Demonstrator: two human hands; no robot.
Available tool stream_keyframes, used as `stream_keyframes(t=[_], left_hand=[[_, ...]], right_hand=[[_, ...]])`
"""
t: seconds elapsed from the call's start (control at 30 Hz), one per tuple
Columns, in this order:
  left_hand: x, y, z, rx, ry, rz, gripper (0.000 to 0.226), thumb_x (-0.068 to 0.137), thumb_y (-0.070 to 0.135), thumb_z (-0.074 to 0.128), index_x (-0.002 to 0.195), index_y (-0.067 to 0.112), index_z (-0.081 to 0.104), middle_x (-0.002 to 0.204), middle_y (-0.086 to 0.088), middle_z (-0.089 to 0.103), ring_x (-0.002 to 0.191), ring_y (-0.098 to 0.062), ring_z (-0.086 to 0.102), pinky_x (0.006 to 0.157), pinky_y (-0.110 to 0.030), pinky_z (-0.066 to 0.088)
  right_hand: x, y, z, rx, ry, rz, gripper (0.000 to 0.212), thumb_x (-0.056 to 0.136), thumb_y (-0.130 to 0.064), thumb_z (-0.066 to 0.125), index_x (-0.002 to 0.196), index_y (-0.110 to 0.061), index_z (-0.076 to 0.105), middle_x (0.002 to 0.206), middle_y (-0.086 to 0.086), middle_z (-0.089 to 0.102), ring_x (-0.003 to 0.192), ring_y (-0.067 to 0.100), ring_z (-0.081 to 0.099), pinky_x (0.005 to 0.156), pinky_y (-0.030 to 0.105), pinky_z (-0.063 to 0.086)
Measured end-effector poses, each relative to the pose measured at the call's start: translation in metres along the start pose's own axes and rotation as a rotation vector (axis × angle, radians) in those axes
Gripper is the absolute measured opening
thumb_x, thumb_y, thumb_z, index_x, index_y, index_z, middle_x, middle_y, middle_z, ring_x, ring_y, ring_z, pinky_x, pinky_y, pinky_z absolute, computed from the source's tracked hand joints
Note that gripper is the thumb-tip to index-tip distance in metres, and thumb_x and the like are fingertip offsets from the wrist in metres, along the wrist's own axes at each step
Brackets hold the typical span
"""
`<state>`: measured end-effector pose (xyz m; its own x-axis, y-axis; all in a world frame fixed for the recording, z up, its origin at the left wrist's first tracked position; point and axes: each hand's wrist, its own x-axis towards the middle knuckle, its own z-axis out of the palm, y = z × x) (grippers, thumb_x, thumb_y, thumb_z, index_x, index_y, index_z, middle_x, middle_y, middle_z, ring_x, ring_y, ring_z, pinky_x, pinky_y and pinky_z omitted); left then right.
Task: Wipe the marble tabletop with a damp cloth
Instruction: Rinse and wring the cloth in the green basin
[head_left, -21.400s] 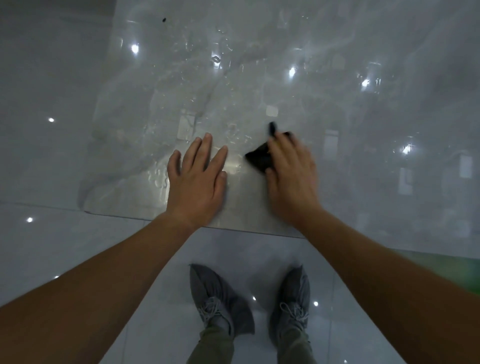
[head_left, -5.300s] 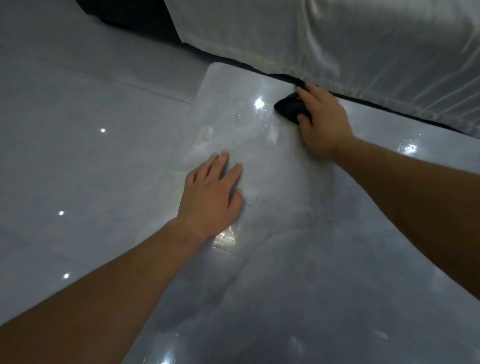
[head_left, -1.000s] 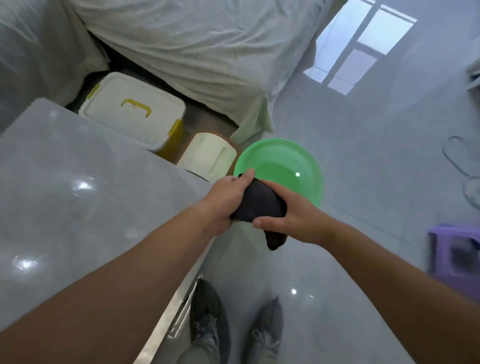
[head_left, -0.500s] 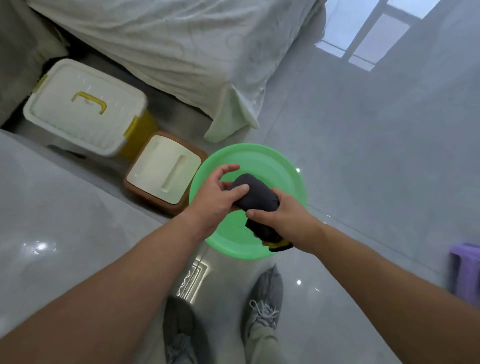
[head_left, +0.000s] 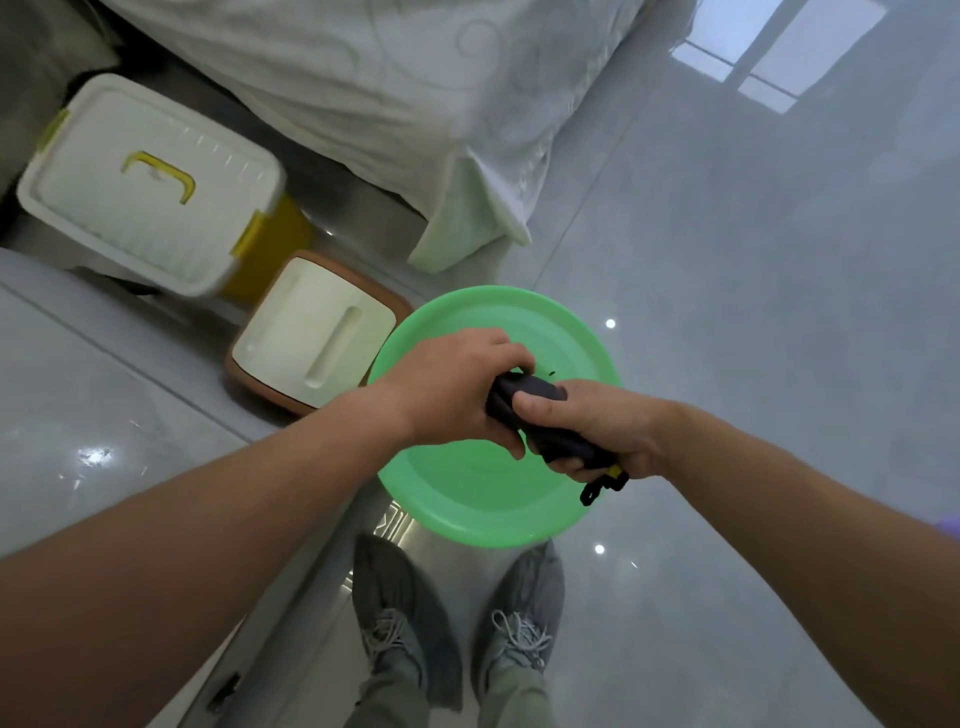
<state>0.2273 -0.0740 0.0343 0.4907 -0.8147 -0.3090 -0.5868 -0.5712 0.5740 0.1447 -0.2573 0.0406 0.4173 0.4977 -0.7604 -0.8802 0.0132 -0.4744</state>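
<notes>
A dark cloth (head_left: 535, 396) is bunched into a roll between both hands, above a green plastic basin (head_left: 483, 499) that stands on the floor. My left hand (head_left: 457, 395) grips the cloth's left end with the fingers curled over it. My right hand (head_left: 597, 431) grips the right end, and a small black and yellow tag hangs below that fist. The marble tabletop (head_left: 78, 415) lies at the lower left, glossy with light reflections, and neither hand touches it.
A white storage box with yellow latches (head_left: 150, 182) and a smaller cream-lidded brown box (head_left: 311, 332) stand on the floor beside the table. White draped fabric (head_left: 389, 93) hangs behind them. My grey shoes (head_left: 457, 613) stand on shiny grey floor tiles near the basin.
Both hands have closed tighter round the cloth and turned it into a roll over the basin. The view has tipped further down towards the basin and my feet.
</notes>
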Motion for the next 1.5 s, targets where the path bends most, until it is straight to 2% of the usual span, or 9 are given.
stream_keyframes(t=[0.17, 0.37, 0.53, 0.67, 0.8, 0.97, 1.07, 1.23, 1.5], left_hand=[[0.009, -0.001, -0.011, -0.168, -0.19, -0.092, 0.057, 0.05, 0.053, 0.094, 0.083, 0.031, 0.053, 0.087, 0.011, 0.055, 0.076, -0.011, 0.054, 0.065, -0.029, 0.046], [0.004, -0.006, -0.007, -0.738, -0.374, -0.287, 0.058, 0.063, 0.037, 0.092, 0.1, 0.015, 0.054, 0.083, -0.005, 0.068, 0.072, -0.024, 0.067, 0.074, -0.048, 0.059], [-0.009, -0.004, 0.003, -0.971, -0.31, -0.356, 0.048, 0.087, 0.06, 0.061, 0.095, 0.013, 0.055, 0.068, 0.007, 0.061, 0.057, -0.012, 0.053, 0.056, -0.034, 0.055], [-0.008, -0.003, 0.021, -1.009, -0.18, -0.522, 0.052, 0.094, 0.061, 0.053, 0.086, 0.011, 0.062, 0.055, 0.0, 0.042, 0.043, -0.013, 0.036, 0.045, -0.025, 0.034], [-0.002, -0.004, 0.038, -1.075, -0.089, -0.775, 0.048, 0.097, 0.059, 0.052, 0.079, 0.014, 0.054, 0.051, -0.001, 0.035, 0.039, -0.014, 0.029, 0.044, -0.019, 0.021], [0.003, -0.006, 0.049, -1.19, -0.113, -0.965, 0.044, 0.102, 0.051, 0.048, 0.077, 0.015, 0.044, 0.045, 0.0, 0.036, 0.035, -0.011, 0.026, 0.038, -0.014, 0.018], [0.008, -0.006, 0.05, -1.222, -0.103, -1.043, 0.044, 0.101, 0.047, 0.051, 0.069, 0.017, 0.042, 0.044, 0.001, 0.036, 0.034, -0.01, 0.026, 0.038, -0.013, 0.017], [0.01, -0.004, 0.052, -1.227, -0.081, -1.098, 0.043, 0.1, 0.041, 0.052, 0.066, 0.017, 0.043, 0.044, 0.001, 0.037, 0.033, -0.01, 0.027, 0.039, -0.012, 0.019], [-0.001, -0.005, 0.041, -1.184, 0.011, -1.001, 0.054, 0.099, 0.063, 0.043, 0.086, 0.011, 0.055, 0.064, -0.007, 0.052, 0.048, -0.018, 0.047, 0.042, -0.022, 0.038]], right_hand=[[0.006, -0.003, -0.006, -0.051, -0.06, -0.014, 0.081, 0.045, -0.069, 0.091, 0.087, -0.01, 0.055, 0.071, 0.01, 0.046, 0.044, 0.012, 0.04, 0.039, 0.019, 0.028], [0.009, -0.005, -0.011, -0.049, -0.105, -0.023, 0.076, 0.051, -0.07, 0.089, 0.088, -0.011, 0.055, 0.064, 0.006, 0.049, 0.044, 0.012, 0.041, 0.039, 0.018, 0.034], [0.011, 0.002, -0.008, 0.083, -0.204, -0.01, 0.079, 0.059, -0.056, 0.092, 0.103, -0.006, 0.05, 0.065, 0.004, 0.05, 0.042, 0.009, 0.043, 0.037, 0.015, 0.035], [0.018, -0.002, 0.005, -0.248, 0.018, 0.032, 0.023, 0.086, -0.019, 0.078, 0.088, -0.009, 0.058, 0.049, 0.0, 0.046, 0.039, 0.012, 0.039, 0.04, 0.02, 0.033], [0.038, 0.0, 0.01, -0.637, 0.3, -0.049, 0.011, 0.086, -0.016, 0.071, 0.081, -0.012, 0.062, 0.057, 0.0, 0.058, 0.048, 0.016, 0.053, 0.048, 0.027, 0.046], [0.049, 0.009, 0.011, -1.074, 0.407, -0.159, 0.016, 0.086, -0.018, 0.059, 0.076, -0.024, 0.048, 0.066, -0.001, 0.058, 0.064, 0.027, 0.059, 0.054, 0.033, 0.043], [0.053, 0.014, 0.013, -1.195, 0.518, -0.218, 0.004, 0.091, -0.025, 0.056, 0.093, -0.022, 0.054, 0.069, -0.004, 0.054, 0.068, 0.03, 0.059, 0.059, 0.033, 0.046], [0.059, 0.019, 0.014, -1.442, 0.611, -0.267, 0.022, 0.097, -0.034, 0.052, 0.111, -0.017, 0.054, 0.075, -0.003, 0.051, 0.066, 0.027, 0.054, 0.059, 0.031, 0.039], [0.048, 0.033, 0.008, -1.249, 0.661, -0.498, 0.047, 0.09, -0.044, 0.066, 0.129, -0.026, 0.048, 0.105, -0.001, 0.067, 0.077, 0.028, 0.065, 0.061, 0.037, 0.051]])
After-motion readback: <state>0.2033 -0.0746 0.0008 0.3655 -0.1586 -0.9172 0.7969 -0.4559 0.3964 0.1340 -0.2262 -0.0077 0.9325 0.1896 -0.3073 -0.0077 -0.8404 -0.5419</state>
